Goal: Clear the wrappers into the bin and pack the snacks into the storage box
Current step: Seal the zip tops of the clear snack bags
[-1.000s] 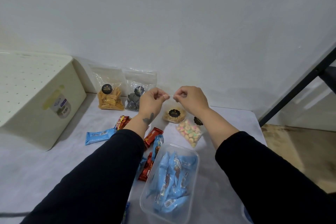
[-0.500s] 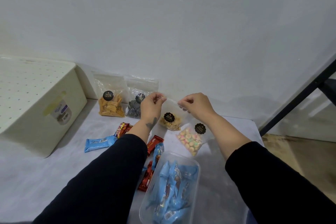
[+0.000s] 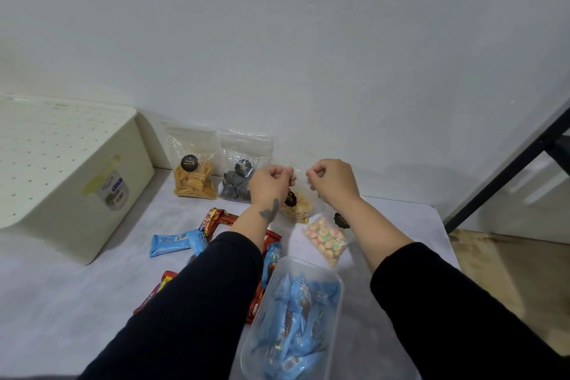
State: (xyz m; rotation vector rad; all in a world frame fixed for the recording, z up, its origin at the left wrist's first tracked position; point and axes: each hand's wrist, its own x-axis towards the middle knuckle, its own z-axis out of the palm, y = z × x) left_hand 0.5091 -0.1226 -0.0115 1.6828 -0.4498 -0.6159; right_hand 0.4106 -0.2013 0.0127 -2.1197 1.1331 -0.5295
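Note:
My left hand (image 3: 269, 182) and my right hand (image 3: 333, 179) both pinch the top edge of a clear zip bag of pale cookies (image 3: 298, 207), which hangs upright between them near the wall. A bag of pastel candies (image 3: 326, 239) lies just below my right wrist. A clear storage box (image 3: 337, 279) near me holds several blue-wrapped snacks (image 3: 296, 318). Red and blue snack bars (image 3: 175, 240) lie scattered on the white table under my left arm. Bags of orange sticks (image 3: 192, 177) and of dark swirl cookies (image 3: 236, 185) lean on the wall.
A large cream lidded bin (image 3: 61, 176) with a perforated top stands at the table's left. The table's right edge (image 3: 444, 225) drops to a wooden floor. A black metal frame (image 3: 509, 176) slants at the far right.
The view has tilted down a little. My hands have drawn closer together along the top of the cookie bag, and the bag still hangs between them.

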